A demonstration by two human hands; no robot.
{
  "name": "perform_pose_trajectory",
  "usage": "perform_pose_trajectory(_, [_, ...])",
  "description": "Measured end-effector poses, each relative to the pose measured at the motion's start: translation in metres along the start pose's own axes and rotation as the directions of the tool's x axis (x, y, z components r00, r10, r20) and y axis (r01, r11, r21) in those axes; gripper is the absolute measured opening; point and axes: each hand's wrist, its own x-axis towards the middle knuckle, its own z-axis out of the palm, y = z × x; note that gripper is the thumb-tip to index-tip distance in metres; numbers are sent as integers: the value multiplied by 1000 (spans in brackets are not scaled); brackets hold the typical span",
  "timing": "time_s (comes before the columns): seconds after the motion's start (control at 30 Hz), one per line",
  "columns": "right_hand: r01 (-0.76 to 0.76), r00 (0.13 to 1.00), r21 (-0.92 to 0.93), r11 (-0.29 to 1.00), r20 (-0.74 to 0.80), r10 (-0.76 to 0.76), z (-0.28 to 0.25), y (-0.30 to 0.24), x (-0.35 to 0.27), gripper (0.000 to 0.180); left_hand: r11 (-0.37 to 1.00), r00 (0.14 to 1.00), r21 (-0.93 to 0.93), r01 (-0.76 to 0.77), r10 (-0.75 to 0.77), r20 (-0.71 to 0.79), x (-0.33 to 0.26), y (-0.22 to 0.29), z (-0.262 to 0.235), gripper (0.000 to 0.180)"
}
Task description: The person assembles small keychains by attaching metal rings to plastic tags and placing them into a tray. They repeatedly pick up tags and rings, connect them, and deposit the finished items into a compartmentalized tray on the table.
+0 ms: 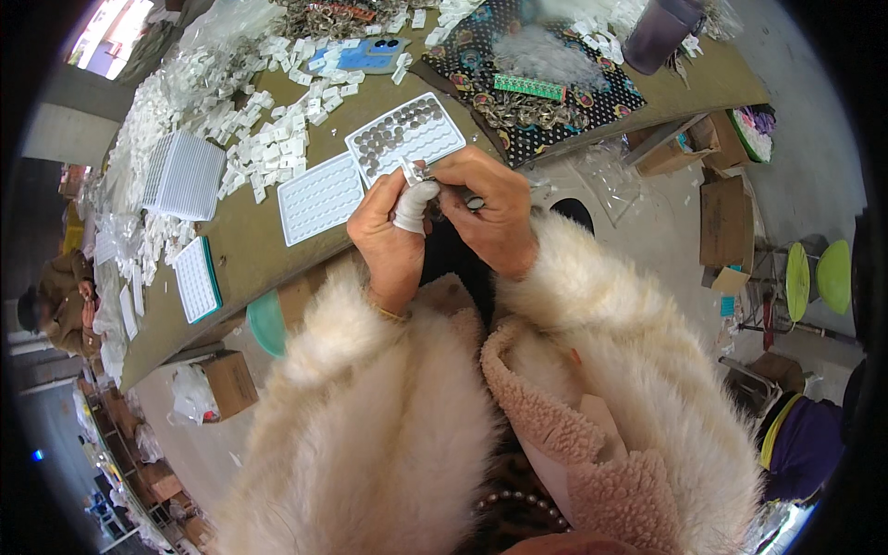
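Head view: both hands (444, 217) pinch a small metal piece (413, 172) (white trays (319, 197) beyond).

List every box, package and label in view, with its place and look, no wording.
Cardboard box: floor, lower left, brown, open.
Cardboard boxes: right of table, brown, flat-sided.
Plastic bags: under table edge, clear, crumpled.
Green strip: on patterned cloth, long, label-like.
No screens or signs visible.

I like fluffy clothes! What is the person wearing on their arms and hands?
Both arms are in big, shaggy, cream-white fur sleeves. The left hand has a white wrap on its thumb and a thin gold-coloured band at the wrist. The right hand is bare. A pink fleecy garment lies between the sleeves.
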Motion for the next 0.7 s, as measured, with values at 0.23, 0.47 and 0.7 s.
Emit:
perform_pose_trajectory(0.23, [23, 999, -9, 1000, -45, -23, 1, 1, -5, 28, 1000, 998, 0, 24, -24, -59, -5, -2, 8, 20])
perform_pose_trajectory(0.47, [-164, 974, 172, 971, -128, 187, -14, 9, 12, 12, 946, 993, -305, 110, -117, -5, 19, -6, -6, 23])
perform_pose_trajectory(0.7, [-252, 953, 100, 962, 200, 229, -17, 13, 10, 13, 787, 996, -616, 27, -72, -48, 42, 2, -6, 33])
